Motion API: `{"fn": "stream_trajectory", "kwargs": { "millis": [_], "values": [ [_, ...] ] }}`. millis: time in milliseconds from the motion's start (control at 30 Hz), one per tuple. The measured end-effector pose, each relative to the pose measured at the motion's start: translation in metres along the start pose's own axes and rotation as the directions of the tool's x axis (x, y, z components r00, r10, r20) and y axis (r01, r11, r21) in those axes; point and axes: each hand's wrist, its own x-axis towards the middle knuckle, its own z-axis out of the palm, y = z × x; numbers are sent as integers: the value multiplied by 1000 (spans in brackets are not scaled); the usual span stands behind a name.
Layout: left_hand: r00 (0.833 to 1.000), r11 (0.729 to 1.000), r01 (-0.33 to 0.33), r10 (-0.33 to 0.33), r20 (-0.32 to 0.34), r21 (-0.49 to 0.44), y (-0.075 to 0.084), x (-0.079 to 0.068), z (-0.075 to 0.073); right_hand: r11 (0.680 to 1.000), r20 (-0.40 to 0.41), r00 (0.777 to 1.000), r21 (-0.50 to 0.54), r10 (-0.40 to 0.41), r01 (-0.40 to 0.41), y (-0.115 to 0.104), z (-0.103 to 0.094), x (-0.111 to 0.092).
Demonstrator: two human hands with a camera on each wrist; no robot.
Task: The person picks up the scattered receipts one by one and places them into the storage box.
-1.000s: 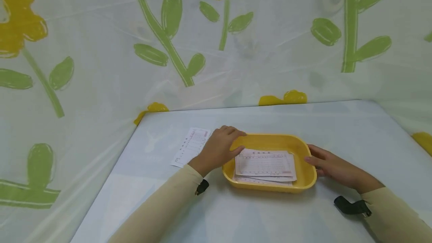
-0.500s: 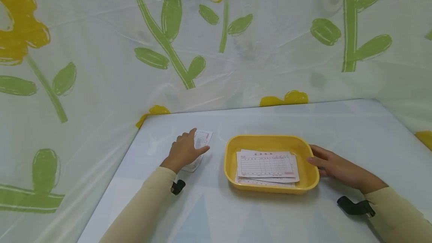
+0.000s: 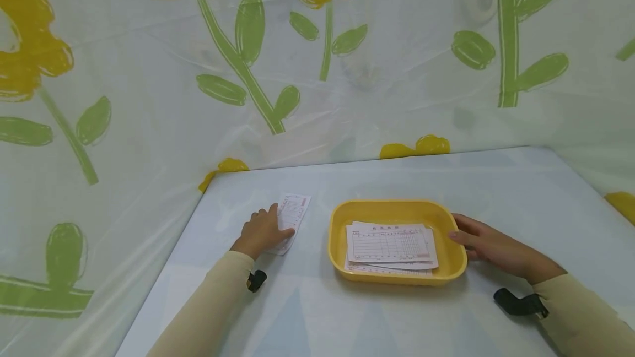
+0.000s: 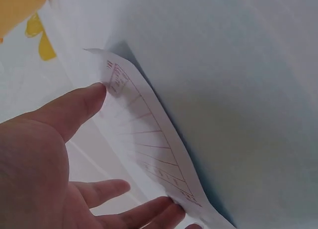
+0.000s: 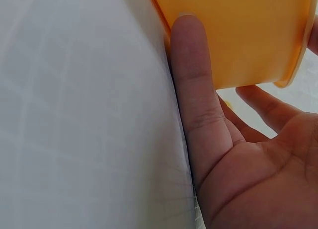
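Several forms (image 3: 392, 244) already stacked in yellow tray (image 3: 397, 207). One loose slip (image 3: 291, 215) left on table, under left hand (image 3: 260, 231), fingers straight, flat on it, not gripped yet. Right hand (image 3: 488, 247) relaxed, fingertips touching tray's side.

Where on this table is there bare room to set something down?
Bare patches: behind the yellow tray up to the flowered sheet, and along the near edge between both sleeves. Crowded: between the tray and the loose slip under the left hand, and where the right hand touches the tray.
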Motion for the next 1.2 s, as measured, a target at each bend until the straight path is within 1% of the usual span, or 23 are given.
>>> {"fn": "stream_trajectory", "kwargs": {
  "millis": [300,533,700,867,1000,1100,1200],
  "values": [
    [1000,1000,-19,19,-11,15,-3,-3,-3,1000,3,1000,-4,9,-9,0,1,0],
    [999,999,-38,39,-21,27,-2,0,-2,1000,4,1000,-15,26,-26,-3,1,-1],
    [999,999,-36,36,-21,17,-2,3,1,1000,7,1000,-21,17,-17,-4,0,-2],
    [999,999,-36,35,-8,-38,-1,7,4,999,1,1000,-23,25,-25,-3,-1,-3],
    [1000,994,-5,4,-5,-114,-3,9,5,1000,-6,1000,-17,15,-15,-5,0,-2],
    [1000,978,23,-21,12,-209,-4,12,4,1000,-11,1000,-5,8,-8,-6,1,-1],
    [1000,958,23,-16,26,-287,-4,13,5,1000,-13,1000,0,15,-15,-6,1,-2]
  ]
}}
